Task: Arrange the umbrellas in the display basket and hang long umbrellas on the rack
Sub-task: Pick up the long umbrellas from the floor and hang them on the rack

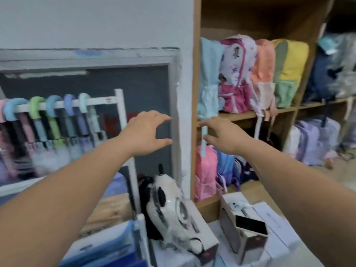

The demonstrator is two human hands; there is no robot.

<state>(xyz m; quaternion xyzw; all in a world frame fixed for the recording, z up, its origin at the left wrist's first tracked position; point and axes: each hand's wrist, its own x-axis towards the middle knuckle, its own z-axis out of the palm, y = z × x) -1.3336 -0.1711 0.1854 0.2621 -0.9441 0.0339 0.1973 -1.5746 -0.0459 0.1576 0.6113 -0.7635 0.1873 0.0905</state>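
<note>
Closest to me, white boxes [248,236] crowd the low surface, and a panda-shaped bag [171,207] wrapped in clear plastic lies across one of them. Both bare forearms stretch out above this clutter.

Further out, the left hand [143,132] is spread wide, fingers and thumb curved as if about to close on something, yet nothing is in it. The right hand [225,136] is likewise open and empty, its fingertips near the dangling blue strap [204,140] of a backpack on the wooden shelf unit [196,93].

Beyond the left hand stands the white rack [100,102], its rail carrying a row of long umbrellas [57,120] hooked on by pastel curved handles: pink, blue, green, lilac, mint. They hang close together, touching. I see no display basket from here, and no loose umbrella within reach.

What worries me is that both hands are aimed at the bare wall [185,112] between rack and shelves, not at any umbrella. The view is smeared with motion, so the person seems to be turning; a sweeping right hand could snag that strap and drag the pale blue backpack [209,78] off its shelf. A careless left arm could knock the rack's end post and set the handles sliding along the rail, or drop the panda bag from its perch.
</note>
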